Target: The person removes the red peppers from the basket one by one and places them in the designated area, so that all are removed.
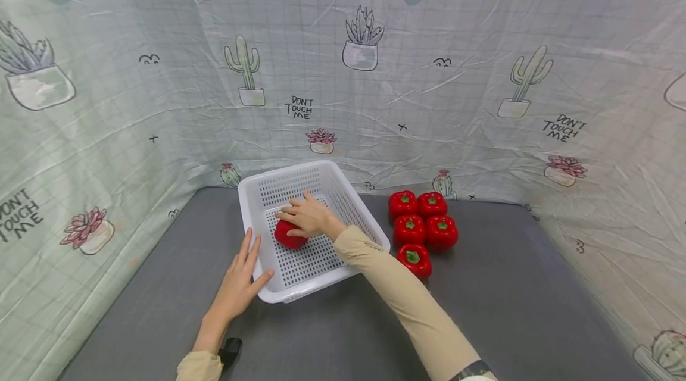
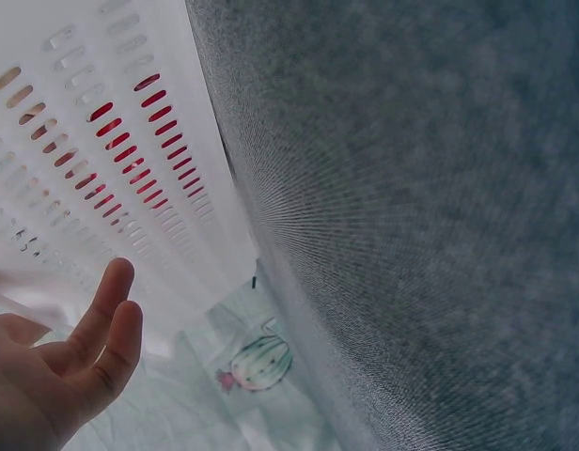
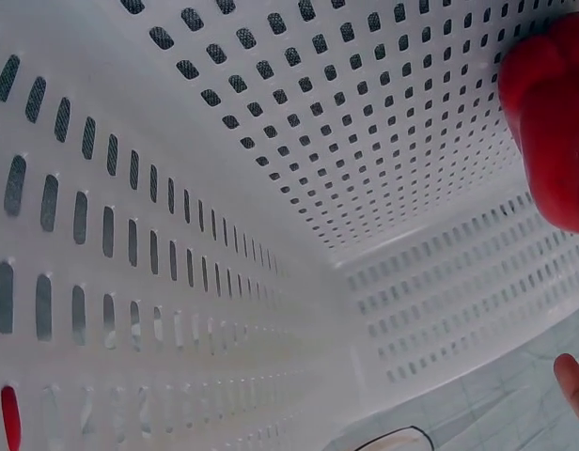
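A white perforated plastic basket point(image 1: 321, 277) stands on the grey table. Inside it is a red bell pepper point(image 1: 289, 234), with its top hidden by my right hand point(image 1: 309, 217). That hand holds the pepper from above, thumb on the near side; in the right wrist view the pepper point(image 3: 557, 122) is cut off by the frame edge and one fingertip sticks out apart from it. My left hand point(image 1: 238, 283) lies at the basket's left side, fingers straight along the outside and thumb over the rim. Through the wall slots in the left wrist view, red shows beyond the left hand point(image 2: 69, 376).
Several more red bell peppers point(image 1: 409, 229) stand stem up in a cluster to the right of the basket, under and beyond my right sleeve point(image 1: 407, 303). A patterned cloth point(image 1: 300, 71) hangs behind and at both sides of the table point(image 1: 509, 309).
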Demonstrator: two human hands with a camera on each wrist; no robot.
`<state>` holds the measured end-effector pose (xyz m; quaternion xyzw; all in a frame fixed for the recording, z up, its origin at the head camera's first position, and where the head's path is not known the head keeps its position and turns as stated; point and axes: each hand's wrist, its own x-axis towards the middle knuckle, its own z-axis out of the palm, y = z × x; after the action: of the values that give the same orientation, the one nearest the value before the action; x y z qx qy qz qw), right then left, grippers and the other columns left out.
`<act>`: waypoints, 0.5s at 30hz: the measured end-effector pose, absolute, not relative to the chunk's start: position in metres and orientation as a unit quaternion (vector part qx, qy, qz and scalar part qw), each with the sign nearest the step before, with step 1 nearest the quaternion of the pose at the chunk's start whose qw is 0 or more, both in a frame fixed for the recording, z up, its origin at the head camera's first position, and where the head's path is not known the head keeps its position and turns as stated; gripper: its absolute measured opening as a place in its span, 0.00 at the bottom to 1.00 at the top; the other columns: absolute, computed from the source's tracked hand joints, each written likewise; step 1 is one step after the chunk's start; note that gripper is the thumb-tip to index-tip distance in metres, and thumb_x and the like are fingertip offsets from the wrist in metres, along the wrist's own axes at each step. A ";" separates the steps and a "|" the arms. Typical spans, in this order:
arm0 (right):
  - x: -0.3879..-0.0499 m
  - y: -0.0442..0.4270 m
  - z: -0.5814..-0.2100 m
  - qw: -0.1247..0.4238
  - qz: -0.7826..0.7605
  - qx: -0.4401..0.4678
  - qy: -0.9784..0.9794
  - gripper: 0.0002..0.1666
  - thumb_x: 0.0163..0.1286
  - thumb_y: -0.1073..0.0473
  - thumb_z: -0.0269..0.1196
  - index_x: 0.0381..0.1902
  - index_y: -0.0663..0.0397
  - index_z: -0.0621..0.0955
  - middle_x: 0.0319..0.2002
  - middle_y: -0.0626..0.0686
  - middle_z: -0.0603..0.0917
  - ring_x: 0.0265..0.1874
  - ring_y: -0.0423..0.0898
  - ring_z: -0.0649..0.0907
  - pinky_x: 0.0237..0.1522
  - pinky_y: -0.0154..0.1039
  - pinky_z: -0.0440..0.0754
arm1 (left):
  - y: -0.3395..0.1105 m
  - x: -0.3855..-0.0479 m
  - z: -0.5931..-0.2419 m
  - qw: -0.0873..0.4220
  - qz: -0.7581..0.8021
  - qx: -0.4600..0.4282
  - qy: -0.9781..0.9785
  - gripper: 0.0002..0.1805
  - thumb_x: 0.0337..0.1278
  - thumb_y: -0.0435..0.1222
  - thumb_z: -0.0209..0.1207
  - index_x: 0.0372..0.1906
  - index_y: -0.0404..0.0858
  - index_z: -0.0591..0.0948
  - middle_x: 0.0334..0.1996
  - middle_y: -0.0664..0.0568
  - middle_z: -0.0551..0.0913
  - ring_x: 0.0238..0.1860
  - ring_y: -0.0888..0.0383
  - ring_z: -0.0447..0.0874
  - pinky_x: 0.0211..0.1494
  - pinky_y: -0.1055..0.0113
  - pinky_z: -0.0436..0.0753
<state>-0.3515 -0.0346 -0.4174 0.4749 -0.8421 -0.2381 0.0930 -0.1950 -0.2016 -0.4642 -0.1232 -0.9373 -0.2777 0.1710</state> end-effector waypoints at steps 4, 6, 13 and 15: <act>-0.350 -0.037 -0.419 0.089 -0.255 0.477 -0.836 0.35 0.66 0.33 0.38 0.68 0.34 0.52 0.66 0.41 0.62 0.67 0.45 0.60 0.65 0.52 0.58 | -0.202 -0.194 -0.464 0.170 -0.279 -0.121 -0.937 0.41 0.52 0.44 0.56 0.67 0.34 0.53 0.70 0.42 0.42 0.61 0.36 0.58 0.52 0.34 0.62; -0.349 -0.038 -0.419 0.094 -0.265 0.478 -0.832 0.35 0.66 0.33 0.38 0.68 0.34 0.52 0.66 0.41 0.63 0.67 0.44 0.60 0.64 0.51 0.58 | -0.202 -0.194 -0.464 0.170 -0.278 -0.121 -0.938 0.40 0.52 0.43 0.56 0.67 0.33 0.53 0.70 0.42 0.42 0.61 0.37 0.59 0.52 0.34 0.62; -0.348 -0.036 -0.419 0.107 -0.252 0.498 -0.823 0.37 0.63 0.31 0.41 0.66 0.38 0.58 0.63 0.41 0.67 0.62 0.41 0.65 0.62 0.47 0.62 | -0.202 -0.194 -0.463 0.172 -0.276 -0.126 -0.937 0.40 0.53 0.46 0.55 0.67 0.33 0.53 0.70 0.41 0.43 0.61 0.37 0.59 0.52 0.35 0.63; -0.348 -0.036 -0.419 0.113 -0.246 0.506 -0.819 0.37 0.62 0.31 0.42 0.65 0.39 0.61 0.62 0.41 0.69 0.60 0.41 0.66 0.60 0.45 0.64 | -0.202 -0.194 -0.463 0.171 -0.278 -0.128 -0.937 0.40 0.54 0.46 0.54 0.67 0.33 0.53 0.70 0.41 0.43 0.61 0.37 0.59 0.52 0.36 0.63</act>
<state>-0.3477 -0.0357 -0.4187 0.5061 -0.8190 -0.2458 0.1126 -0.1943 -0.2025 -0.4633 -0.1276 -0.9367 -0.2777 0.1709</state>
